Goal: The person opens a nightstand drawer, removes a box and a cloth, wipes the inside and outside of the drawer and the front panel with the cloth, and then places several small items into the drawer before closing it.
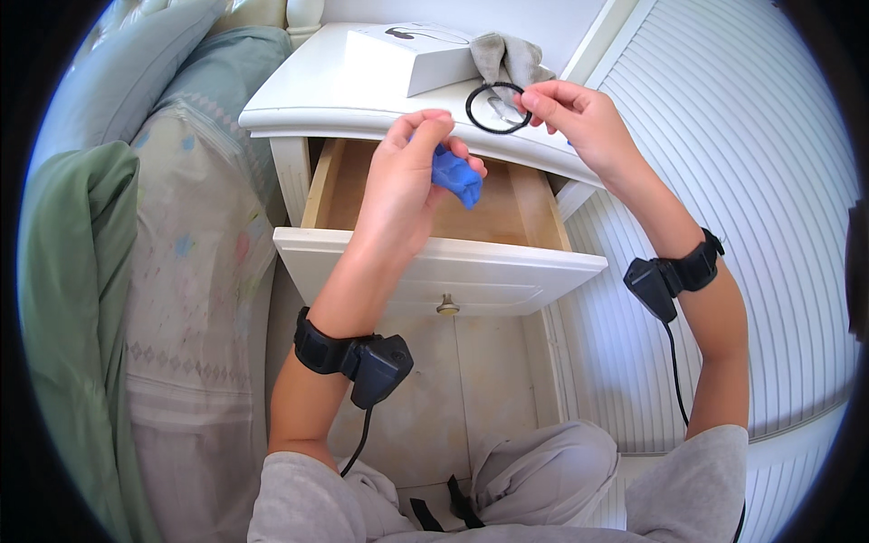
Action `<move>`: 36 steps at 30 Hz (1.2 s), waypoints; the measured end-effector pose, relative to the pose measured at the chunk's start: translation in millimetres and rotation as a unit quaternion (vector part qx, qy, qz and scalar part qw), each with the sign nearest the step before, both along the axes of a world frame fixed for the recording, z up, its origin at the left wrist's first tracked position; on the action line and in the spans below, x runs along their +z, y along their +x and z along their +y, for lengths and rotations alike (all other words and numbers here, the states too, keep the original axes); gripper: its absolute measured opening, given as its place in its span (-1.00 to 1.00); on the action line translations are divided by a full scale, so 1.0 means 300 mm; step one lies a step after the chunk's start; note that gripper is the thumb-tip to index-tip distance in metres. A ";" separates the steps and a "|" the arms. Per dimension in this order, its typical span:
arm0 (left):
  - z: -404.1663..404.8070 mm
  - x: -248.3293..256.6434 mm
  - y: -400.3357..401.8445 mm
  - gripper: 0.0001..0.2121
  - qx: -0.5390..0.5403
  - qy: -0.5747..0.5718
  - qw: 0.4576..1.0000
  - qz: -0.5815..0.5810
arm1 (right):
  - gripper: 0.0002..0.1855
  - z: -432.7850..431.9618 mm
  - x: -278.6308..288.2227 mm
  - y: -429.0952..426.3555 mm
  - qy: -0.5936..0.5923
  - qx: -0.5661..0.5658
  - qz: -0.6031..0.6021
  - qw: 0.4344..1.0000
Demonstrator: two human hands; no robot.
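Note:
My left hand [404, 170] is closed around a crumpled blue piece of soft material [458, 178], probably cloth, which pokes out below the fingers. It hovers over the pulled-out wooden drawer [441, 271] of a white nightstand [292, 115]. Between thumb and fingertips, my right hand [574, 119] pinches a thin black ring [499, 131] that looks like a hair tie. The ring is held up above the front edge of the nightstand top. Through it shows a small clear or shiny object [502, 110], too indistinct to name.
A white box [411, 58] with a printed picture and a grey cloth [506, 54] rest on the nightstand. The bed [190, 271], with a green cover [81, 271], borders the left side. White slatted doors [733, 170] stand on the right. Cables hang from both wrist-strapped devices.

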State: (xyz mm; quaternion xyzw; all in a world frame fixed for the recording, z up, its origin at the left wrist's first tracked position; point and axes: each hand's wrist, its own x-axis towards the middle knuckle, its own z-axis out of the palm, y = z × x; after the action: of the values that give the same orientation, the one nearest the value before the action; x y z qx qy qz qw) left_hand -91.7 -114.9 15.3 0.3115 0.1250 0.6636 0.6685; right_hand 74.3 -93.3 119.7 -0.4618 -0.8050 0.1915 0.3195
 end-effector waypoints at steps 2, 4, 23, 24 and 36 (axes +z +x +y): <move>-0.020 0.017 -0.020 -0.72 0.079 0.043 0.989 0.116 | -0.72 -0.031 -0.021 -0.007 -0.002 0.012 0.001 1.000; -0.051 0.045 -0.025 -0.64 0.209 0.100 0.934 0.273 | -0.72 -0.060 -0.033 -0.005 0.000 0.025 -0.011 1.000; -0.248 0.120 -0.011 -0.80 -0.143 0.273 0.799 0.516 | -0.74 -0.251 0.013 0.235 -0.078 -0.026 0.018 0.996; -0.244 0.116 -0.005 -0.79 -0.100 0.297 0.777 0.547 | -0.74 -0.253 0.011 0.234 -0.069 -0.029 0.013 0.997; -0.227 0.099 0.027 -0.76 0.088 0.222 0.804 0.544 | -0.76 -0.265 -0.023 0.226 -0.064 -0.006 0.009 0.998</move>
State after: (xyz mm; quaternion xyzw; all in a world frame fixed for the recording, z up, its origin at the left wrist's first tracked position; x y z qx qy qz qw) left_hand -83.6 -182.9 45.1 0.7491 0.3447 0.4505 0.3422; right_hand 142.1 -172.7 112.7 -0.4842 -0.7855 0.2446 0.2979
